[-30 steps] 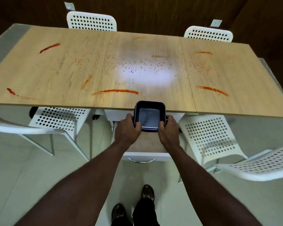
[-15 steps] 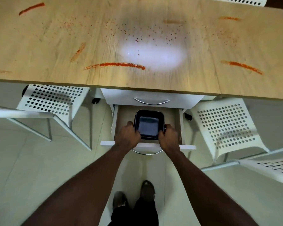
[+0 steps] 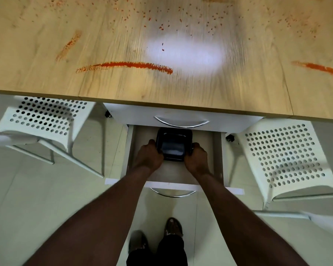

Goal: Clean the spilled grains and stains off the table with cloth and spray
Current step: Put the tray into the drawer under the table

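I've brought the black tray (image 3: pixel 173 148) down from table height into the open drawer (image 3: pixel 171 174) at 12 o'clock, left hand (image 3: pixel 148 156) and right hand (image 3: pixel 197 160) clenched on its sides. Wiping looks unstarted: stains (image 3: pixel 123 65) and grains (image 3: pixel 161 27) mark the table (image 3: pixel 181 91); white chairs (image 3: pixel 44 120) at 9 and 3.

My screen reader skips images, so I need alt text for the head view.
A person's left hand and right hand grip a black tray in an open drawer beneath a table bearing red stains and grains. White chairs flank the drawer.
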